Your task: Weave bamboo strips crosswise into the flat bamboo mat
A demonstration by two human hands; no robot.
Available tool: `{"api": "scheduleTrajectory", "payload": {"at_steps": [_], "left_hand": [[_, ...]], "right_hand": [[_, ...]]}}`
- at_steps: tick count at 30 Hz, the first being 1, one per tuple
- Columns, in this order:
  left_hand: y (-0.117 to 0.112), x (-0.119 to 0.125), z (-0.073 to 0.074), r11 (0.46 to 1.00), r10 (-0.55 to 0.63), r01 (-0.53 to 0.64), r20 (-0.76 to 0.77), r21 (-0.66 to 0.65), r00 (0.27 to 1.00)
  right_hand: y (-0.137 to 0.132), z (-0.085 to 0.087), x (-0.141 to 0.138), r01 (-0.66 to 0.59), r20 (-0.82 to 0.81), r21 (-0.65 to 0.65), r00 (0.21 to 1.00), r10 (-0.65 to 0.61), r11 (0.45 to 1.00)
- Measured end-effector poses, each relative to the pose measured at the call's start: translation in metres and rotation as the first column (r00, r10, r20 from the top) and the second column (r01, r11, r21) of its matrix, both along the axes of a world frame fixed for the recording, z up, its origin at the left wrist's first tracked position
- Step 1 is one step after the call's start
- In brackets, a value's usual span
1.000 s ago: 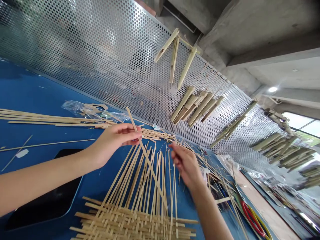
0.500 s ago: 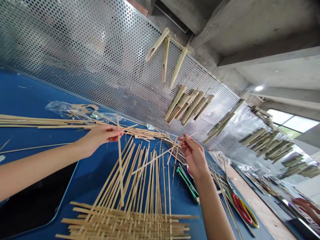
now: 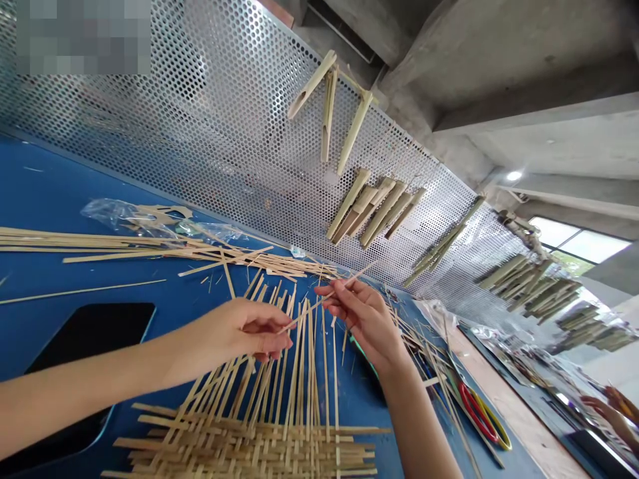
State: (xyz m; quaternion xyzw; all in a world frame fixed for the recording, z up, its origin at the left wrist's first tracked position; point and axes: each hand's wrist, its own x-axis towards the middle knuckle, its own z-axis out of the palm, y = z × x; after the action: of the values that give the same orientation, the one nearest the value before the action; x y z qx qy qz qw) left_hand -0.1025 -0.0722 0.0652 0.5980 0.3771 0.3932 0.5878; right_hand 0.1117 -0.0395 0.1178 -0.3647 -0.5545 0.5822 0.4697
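A half-woven mat of flat bamboo strips (image 3: 249,446) lies on the blue table (image 3: 64,199) near me, its loose ends fanning away. My left hand (image 3: 239,332) hovers over those ends, fingers pinched on the near end of one thin bamboo strip (image 3: 319,303). My right hand (image 3: 364,316) is closed on the same strip further along, holding it slanted above the fan. The strip's far tip points toward the perforated wall.
A long bundle of bamboo strips (image 3: 124,243) and a plastic bag (image 3: 120,213) lie along the back. A black phone-like slab (image 3: 74,346) sits left. Red and yellow rings (image 3: 482,416) lie right. Bamboo pieces (image 3: 379,209) hang on the perforated metal panel (image 3: 200,120). Another person's hand (image 3: 609,406) shows far right.
My left hand let go of the upright strip near the back and came toward me over the fan. It now pinches the near end of the strip my right hand holds.
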Motion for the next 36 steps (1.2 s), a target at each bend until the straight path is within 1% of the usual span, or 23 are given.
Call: {"api": "scheduleTrajectory", "payload": {"at_steps": [2, 7, 10, 14, 17, 21, 25, 29, 33, 35, 36], "left_hand": [[0.001, -0.002, -0.001, 0.999, -0.020, 0.021, -0.033, 0.036, 0.999], [0.014, -0.019, 0.009, 0.992, 0.071, -0.054, -0.152, 0.111, 0.986], [0.023, -0.028, 0.013, 0.988, 0.077, -0.049, -0.190, 0.147, 0.979], [0.041, -0.043, 0.008, 0.985, 0.072, -0.031, -0.243, 0.172, 0.967], [0.055, -0.055, 0.002, 0.985, 0.060, -0.008, -0.293, 0.174, 0.954], [0.066, -0.068, 0.000, 0.979, 0.094, -0.028, -0.328, 0.200, 0.940], [0.068, -0.077, 0.002, 0.975, 0.127, -0.047, -0.370, 0.218, 0.920], [0.069, -0.085, 0.005, 0.969, 0.142, -0.039, -0.423, 0.243, 0.895], [0.072, -0.093, 0.007, 0.969, 0.131, -0.011, -0.473, 0.249, 0.871], [0.073, -0.097, 0.007, 0.974, 0.093, 0.028, -0.511, 0.224, 0.854], [0.072, -0.099, 0.007, 0.979, 0.055, 0.061, -0.536, 0.196, 0.843]], "right_hand": [[0.001, -0.002, 0.001, 0.009, 0.013, 0.016, 1.000, -0.009, 1.000], [0.013, -0.005, 0.010, 0.156, 0.015, 0.029, 0.988, -0.156, 0.987], [0.023, -0.007, 0.018, 0.204, 0.002, 0.031, 0.979, -0.204, 0.979], [0.032, -0.005, 0.030, 0.275, -0.002, 0.032, 0.961, -0.275, 0.961], [0.037, -0.003, 0.037, 0.300, 0.010, 0.021, 0.954, -0.301, 0.954], [0.042, -0.002, 0.046, 0.311, 0.019, 0.025, 0.950, -0.312, 0.950], [0.048, -0.005, 0.056, 0.302, 0.040, 0.045, 0.952, -0.304, 0.952], [0.058, -0.010, 0.067, 0.280, 0.106, 0.062, 0.953, -0.285, 0.958], [0.068, -0.013, 0.081, 0.240, 0.237, 0.079, 0.938, -0.252, 0.968], [0.068, -0.010, 0.088, 0.182, 0.346, 0.064, 0.918, -0.193, 0.981], [0.066, -0.008, 0.090, 0.137, 0.413, 0.043, 0.900, -0.142, 0.990]]}}
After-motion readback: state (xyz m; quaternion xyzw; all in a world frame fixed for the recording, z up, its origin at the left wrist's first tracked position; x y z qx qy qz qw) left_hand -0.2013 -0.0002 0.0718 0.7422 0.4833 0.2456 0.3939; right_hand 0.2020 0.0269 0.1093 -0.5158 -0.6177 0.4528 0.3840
